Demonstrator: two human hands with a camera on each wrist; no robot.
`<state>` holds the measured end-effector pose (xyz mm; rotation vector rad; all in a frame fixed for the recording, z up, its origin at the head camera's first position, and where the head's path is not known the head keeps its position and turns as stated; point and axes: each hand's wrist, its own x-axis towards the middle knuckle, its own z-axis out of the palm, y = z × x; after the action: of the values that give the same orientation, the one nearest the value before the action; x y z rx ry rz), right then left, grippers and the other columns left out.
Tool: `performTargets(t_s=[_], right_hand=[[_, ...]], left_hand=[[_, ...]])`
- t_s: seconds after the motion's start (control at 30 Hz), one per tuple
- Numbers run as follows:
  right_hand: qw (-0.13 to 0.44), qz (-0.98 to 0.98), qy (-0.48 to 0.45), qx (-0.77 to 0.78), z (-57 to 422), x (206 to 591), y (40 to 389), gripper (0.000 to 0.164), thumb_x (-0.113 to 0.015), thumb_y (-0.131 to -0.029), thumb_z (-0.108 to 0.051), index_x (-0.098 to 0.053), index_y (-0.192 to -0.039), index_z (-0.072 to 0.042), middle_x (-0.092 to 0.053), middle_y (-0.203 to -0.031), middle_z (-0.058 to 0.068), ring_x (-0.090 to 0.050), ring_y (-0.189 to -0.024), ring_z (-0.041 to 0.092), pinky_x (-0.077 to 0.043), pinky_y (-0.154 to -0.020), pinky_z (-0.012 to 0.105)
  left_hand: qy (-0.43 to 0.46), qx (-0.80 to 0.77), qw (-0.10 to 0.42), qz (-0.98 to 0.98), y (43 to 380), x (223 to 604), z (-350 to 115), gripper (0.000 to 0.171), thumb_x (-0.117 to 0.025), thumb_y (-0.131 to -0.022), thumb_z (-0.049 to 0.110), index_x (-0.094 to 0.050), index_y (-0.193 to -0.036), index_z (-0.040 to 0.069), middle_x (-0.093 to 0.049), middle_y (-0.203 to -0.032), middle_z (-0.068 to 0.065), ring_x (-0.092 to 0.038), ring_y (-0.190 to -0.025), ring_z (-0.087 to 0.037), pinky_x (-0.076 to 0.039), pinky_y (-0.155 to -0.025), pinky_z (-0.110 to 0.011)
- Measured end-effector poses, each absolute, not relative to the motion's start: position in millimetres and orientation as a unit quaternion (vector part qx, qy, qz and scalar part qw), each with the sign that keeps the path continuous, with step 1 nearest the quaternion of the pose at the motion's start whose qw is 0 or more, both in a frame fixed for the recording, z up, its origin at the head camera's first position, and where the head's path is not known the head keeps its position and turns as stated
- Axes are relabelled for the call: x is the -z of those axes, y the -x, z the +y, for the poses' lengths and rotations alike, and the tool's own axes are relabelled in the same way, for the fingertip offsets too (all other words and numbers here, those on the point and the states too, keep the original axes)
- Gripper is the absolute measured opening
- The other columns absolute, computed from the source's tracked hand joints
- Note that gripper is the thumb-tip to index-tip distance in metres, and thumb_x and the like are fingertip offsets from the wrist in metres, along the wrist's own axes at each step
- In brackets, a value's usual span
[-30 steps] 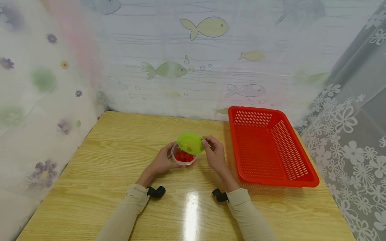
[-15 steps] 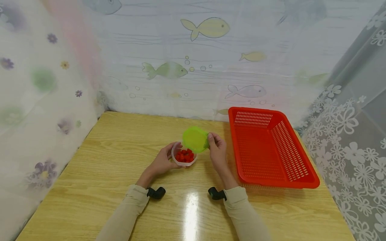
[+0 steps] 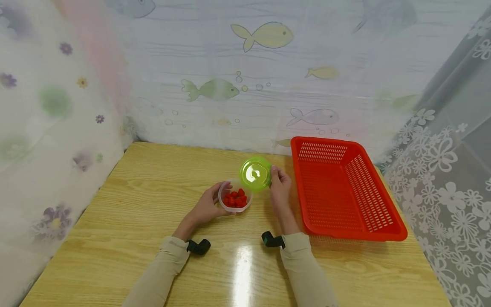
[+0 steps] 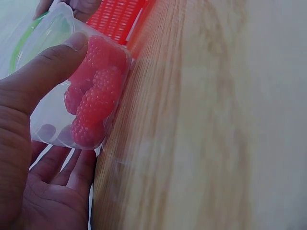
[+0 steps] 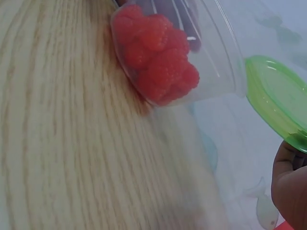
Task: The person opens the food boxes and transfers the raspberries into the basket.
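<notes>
A clear plastic container (image 3: pixel 224 205) stands on the table with several red raspberries (image 3: pixel 235 198) inside. My left hand (image 3: pixel 206 207) grips it from the left side; in the left wrist view the thumb (image 4: pixel 57 62) lies across its near wall and the fingers go round the far side. My right hand (image 3: pixel 280 187) pinches the edge of a translucent green lid (image 3: pixel 255 174), held tilted above and to the right of the container. The right wrist view shows the lid (image 5: pixel 280 98) apart from the container's rim, with raspberries (image 5: pixel 156 55) lying at the container's bottom.
A red perforated plastic basket (image 3: pixel 326 187) stands on the right of the wooden table (image 3: pixel 153 179). A curtain with printed fish (image 3: pixel 272 35) hangs behind the table, and a lace-flowered cloth (image 3: pixel 441 153) hangs at the right.
My right hand has moved the green lid up and to the right, away from the container, and turned it so its face catches the light. My left hand stays on the container.
</notes>
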<state>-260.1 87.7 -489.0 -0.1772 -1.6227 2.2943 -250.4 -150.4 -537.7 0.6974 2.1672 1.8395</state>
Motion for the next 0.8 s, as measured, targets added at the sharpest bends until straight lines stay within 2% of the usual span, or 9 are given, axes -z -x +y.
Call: performTargets(t_s=[0.23,0.43,0.63,0.73,0.8], right_hand=[[0.184,-0.568,0.077,-0.799,94,494,272,0.032,-0.051,-0.108,-0.018,-0.065,-0.111,0.010,-0.065,-0.093,0.003,-0.064,-0.087,0.010,-0.057,-0.079,0.020],[0.202,-0.588,0.128,-0.772,96,496,279,0.033,-0.054,-0.107,-0.019,-0.067,-0.114,0.011,-0.062,-0.091,0.000,-0.060,-0.083,0.009,-0.053,-0.075,0.017],[0.166,-0.633,0.162,-0.738,97,502,284,0.036,-0.056,-0.106,-0.021,-0.066,-0.113,0.013,-0.057,-0.092,0.005,-0.051,-0.081,0.012,-0.046,-0.069,0.019],[0.138,-0.659,0.185,-0.716,98,504,288,0.035,-0.057,-0.106,-0.022,-0.069,-0.115,0.010,-0.062,-0.101,0.010,-0.054,-0.088,0.015,-0.049,-0.075,0.022],[0.118,-0.674,0.198,-0.702,99,505,291,0.035,-0.058,-0.105,-0.023,-0.070,-0.119,0.007,-0.065,-0.112,0.014,-0.057,-0.096,0.019,-0.052,-0.084,0.028]], left_hand=[[-0.240,-0.625,0.108,0.735,251,537,-149,0.095,-0.089,-0.076,0.001,-0.037,-0.155,0.001,-0.050,-0.149,-0.021,-0.048,-0.140,-0.035,-0.036,-0.118,-0.050],[-0.249,-0.619,0.108,0.737,250,536,-146,0.093,-0.088,-0.077,0.002,-0.036,-0.155,-0.001,-0.049,-0.149,-0.023,-0.047,-0.140,-0.037,-0.036,-0.118,-0.052],[-0.245,-0.615,0.106,0.742,250,538,-147,0.094,-0.089,-0.077,0.002,-0.037,-0.155,0.000,-0.049,-0.149,-0.022,-0.047,-0.141,-0.036,-0.037,-0.117,-0.051],[-0.239,-0.618,0.107,0.741,251,539,-148,0.094,-0.089,-0.076,0.002,-0.038,-0.155,0.003,-0.050,-0.149,-0.021,-0.047,-0.141,-0.035,-0.037,-0.117,-0.050],[-0.235,-0.621,0.109,0.740,251,538,-149,0.094,-0.089,-0.076,0.001,-0.038,-0.155,0.005,-0.051,-0.149,-0.019,-0.047,-0.141,-0.034,-0.037,-0.117,-0.049]])
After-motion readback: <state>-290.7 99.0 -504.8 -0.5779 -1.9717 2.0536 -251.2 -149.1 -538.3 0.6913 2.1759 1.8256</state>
